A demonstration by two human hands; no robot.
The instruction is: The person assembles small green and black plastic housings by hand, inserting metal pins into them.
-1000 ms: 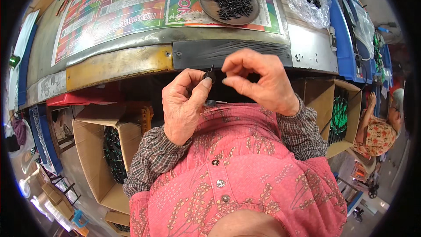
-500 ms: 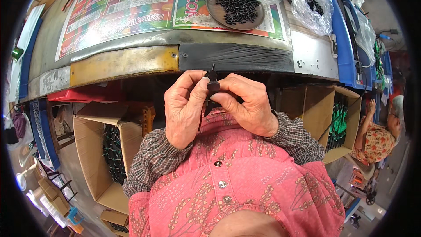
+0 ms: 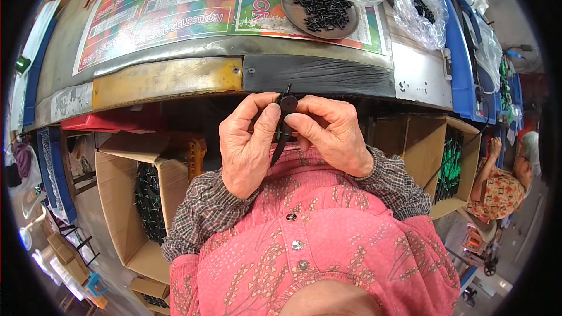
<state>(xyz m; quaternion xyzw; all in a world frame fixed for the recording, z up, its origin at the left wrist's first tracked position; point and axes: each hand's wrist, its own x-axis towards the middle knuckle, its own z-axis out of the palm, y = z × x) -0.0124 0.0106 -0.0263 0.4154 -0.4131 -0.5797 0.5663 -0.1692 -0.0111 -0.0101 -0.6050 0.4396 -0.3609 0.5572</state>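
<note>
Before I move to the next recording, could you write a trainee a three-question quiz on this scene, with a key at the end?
1. True or false: the left hand and the right hand are both at the black part, in front of the table's edge.

2. Choose one. What lies heaped on the round plate?
A) white caps
B) small black pieces
C) folded cloths

3. Fill in the colour: in the open cardboard box on the person's right, the bright items on top are ____.

Key:
1. True
2. B
3. green
</note>
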